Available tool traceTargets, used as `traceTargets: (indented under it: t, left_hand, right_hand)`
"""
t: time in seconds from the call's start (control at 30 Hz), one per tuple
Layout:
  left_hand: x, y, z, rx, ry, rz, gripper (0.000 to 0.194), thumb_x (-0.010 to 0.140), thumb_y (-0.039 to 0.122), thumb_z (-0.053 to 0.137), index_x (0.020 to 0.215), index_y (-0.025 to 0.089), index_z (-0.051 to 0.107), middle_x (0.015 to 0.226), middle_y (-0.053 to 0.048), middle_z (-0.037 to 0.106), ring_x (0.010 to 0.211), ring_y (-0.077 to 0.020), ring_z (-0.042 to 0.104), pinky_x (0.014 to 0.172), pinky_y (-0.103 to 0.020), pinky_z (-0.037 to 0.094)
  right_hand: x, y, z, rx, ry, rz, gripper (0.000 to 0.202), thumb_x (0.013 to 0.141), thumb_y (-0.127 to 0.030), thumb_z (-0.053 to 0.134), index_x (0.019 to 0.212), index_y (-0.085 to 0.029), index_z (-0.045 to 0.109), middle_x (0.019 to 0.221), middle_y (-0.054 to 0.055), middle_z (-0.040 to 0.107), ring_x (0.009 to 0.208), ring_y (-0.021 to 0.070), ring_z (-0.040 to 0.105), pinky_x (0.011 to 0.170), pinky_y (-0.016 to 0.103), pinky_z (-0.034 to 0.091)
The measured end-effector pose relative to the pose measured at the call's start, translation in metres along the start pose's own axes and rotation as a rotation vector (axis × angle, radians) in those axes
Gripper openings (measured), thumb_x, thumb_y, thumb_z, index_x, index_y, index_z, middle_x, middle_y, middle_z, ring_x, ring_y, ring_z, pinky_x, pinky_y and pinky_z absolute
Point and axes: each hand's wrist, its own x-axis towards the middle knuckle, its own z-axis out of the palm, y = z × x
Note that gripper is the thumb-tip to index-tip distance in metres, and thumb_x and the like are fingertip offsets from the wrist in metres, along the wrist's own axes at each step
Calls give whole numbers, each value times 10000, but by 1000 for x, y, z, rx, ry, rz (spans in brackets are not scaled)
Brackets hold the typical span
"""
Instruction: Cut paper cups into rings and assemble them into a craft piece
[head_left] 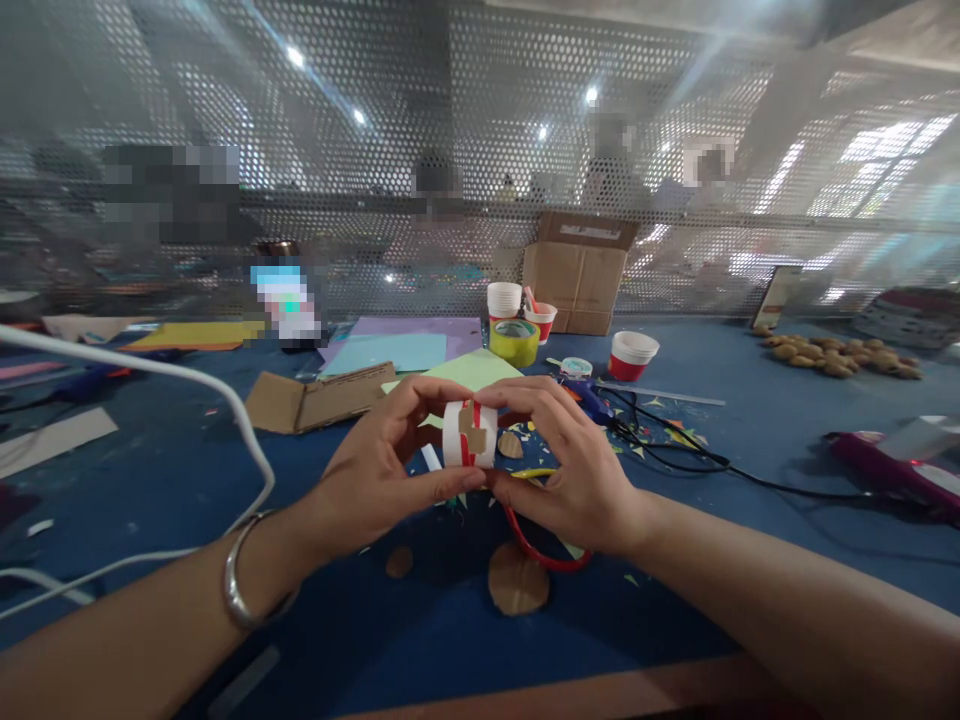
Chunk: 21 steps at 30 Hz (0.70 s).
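Between both hands I hold a small white and red paper cup piece (451, 440) with a brown cardboard patch on its side. My left hand (390, 455) grips its left part, thumb below and fingers above. From the right, my right hand (566, 465) closes on it in the same way. Beneath the hands, red-handled scissors (551, 562) lie partly hidden. A large cardboard disc (519, 580) and a smaller disc (400, 562) rest on the table in front, and another small disc (510, 445) lies behind the hands.
Paper cups (634, 355), yellow-green tape (514, 342) and a cardboard box (581, 270) stand at the back. Folded cardboard (322, 397) lies left. A black cable (701, 460) runs right toward a purple tool (885, 470). A white cable (225, 400) crosses the left.
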Motion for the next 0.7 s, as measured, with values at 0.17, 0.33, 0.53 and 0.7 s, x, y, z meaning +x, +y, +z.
traceTargets:
  t: [0.17,0.33,0.53,0.7]
  left_hand:
    - [-3,-2,-3,109,-19,77,562,794,200,922,1279,311,663,1218,-22,667,1031,-182,702,882,-294,607]
    - [-3,-6,-6,83,-36,46,615,797,194,921,1329,359,660,1291,-22,682,1056,-200,722,909,-329,622]
    - [-1,-11,-9,65,-83,88,639,777,166,930,1325,371,672,1292,-10,691,1063,-203,737,925,-337,629]
    - [3,-6,-10,103,-77,115,591,725,177,964,1238,339,719,1207,-10,706,1030,-207,732,889,-325,627]
  right_hand:
    - [1,0,-2,-12,3,-27,537,851,-130,801,1341,-200,594,1281,96,700,1232,246,632,1052,398,568]
    - [1,3,-3,-23,16,-16,517,853,-171,829,1318,-206,607,1251,83,719,1205,238,651,1062,394,559]
    - [1,2,-4,3,8,-11,476,881,-232,823,1307,-200,612,1225,98,732,1159,245,682,999,406,591]
    - [2,-2,-6,37,0,-1,449,892,-262,822,1283,-198,611,1211,107,737,1151,245,691,1001,409,592]
